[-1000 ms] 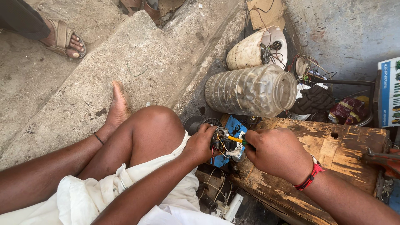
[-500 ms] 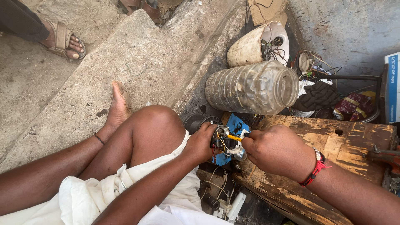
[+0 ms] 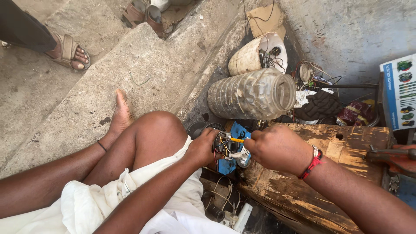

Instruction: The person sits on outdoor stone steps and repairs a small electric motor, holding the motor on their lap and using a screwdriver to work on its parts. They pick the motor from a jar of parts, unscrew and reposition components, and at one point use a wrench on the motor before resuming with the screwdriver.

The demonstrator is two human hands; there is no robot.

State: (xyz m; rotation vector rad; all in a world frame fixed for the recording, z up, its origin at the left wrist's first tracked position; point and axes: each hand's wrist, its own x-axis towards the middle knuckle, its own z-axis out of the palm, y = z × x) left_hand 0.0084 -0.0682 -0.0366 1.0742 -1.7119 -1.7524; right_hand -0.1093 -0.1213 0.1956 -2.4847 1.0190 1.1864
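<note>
My left hand (image 3: pixel 203 148) grips a small blue electronic part (image 3: pixel 231 146) with a tangle of coloured wires, held just above my bent knee. My right hand (image 3: pixel 277 148) closes on the other side of the same part, its fingers around a thin yellow-handled tool (image 3: pixel 236 140) that points into the wires. A red bead bracelet (image 3: pixel 313 162) sits on my right wrist. The fingertips of both hands are hidden behind the part.
A worn wooden block (image 3: pixel 346 143) lies under my right forearm. Behind it a dusty clear plastic jar (image 3: pixel 253 94) lies on its side, with a cream casing (image 3: pixel 255 54) and loose wires. A box (image 3: pixel 398 93) stands at right. Another person's sandalled foot (image 3: pixel 67 52) rests on the concrete.
Both hands stay on the blue part with only slight shifts. The view has drifted a little, so the box at the right edge shows more.
</note>
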